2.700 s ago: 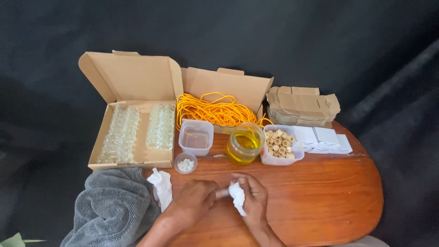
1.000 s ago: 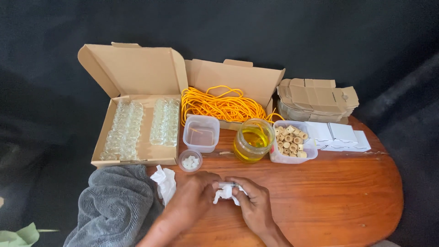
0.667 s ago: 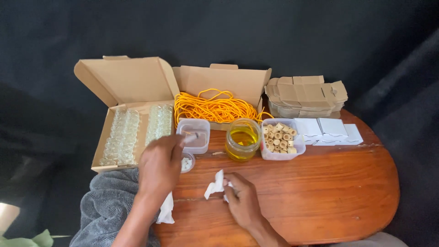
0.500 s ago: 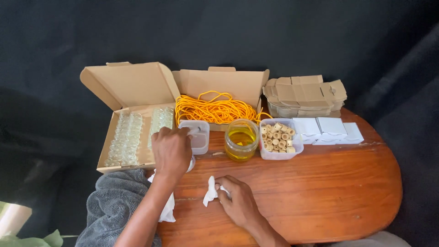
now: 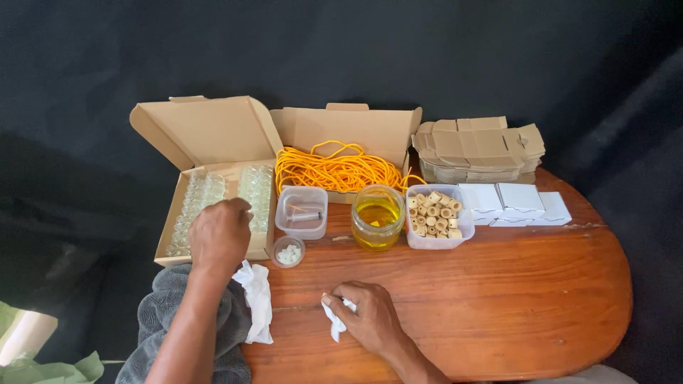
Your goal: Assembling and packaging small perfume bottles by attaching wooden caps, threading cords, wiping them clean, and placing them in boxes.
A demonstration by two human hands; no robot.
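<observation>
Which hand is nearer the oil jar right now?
Right. The right hand rests on the table just below the oil jar; the left hand is farther left, over the vial box.

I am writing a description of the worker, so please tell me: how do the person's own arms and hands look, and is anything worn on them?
Both forearms are bare, with no sleeves in view. The left hand and right hand wear no gloves; no ring, watch or bracelet shows.
</observation>
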